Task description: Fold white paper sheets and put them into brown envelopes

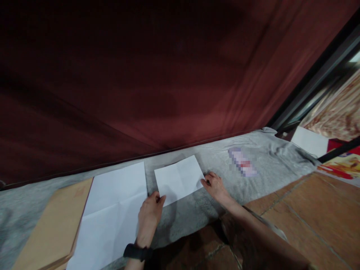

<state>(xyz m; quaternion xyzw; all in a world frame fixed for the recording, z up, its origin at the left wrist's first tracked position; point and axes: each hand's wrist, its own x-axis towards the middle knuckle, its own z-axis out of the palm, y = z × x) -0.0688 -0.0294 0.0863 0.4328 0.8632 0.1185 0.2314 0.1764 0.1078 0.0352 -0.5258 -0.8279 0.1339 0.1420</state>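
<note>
A small white sheet of paper (180,180) with a faint crease down its middle is held just over a grey cloth (194,212). My left hand (150,215), with a dark band at the wrist, pinches its lower left corner between thumb and fingers. At the right edge, my right hand (215,185) is closed on the paper too. Left of it lies a larger white sheet (112,210) with fold lines, partly under my left hand and forearm. Beside that sheet is a stack of brown envelopes (59,225).
A blurred purple-pink item (243,163) lies on the cloth to the right. Behind rises a dark red fabric wall (168,93). Brown floor tiles (315,217) show at lower right, with a white box-like object (309,141) and a colourful printed package (343,165) at far right.
</note>
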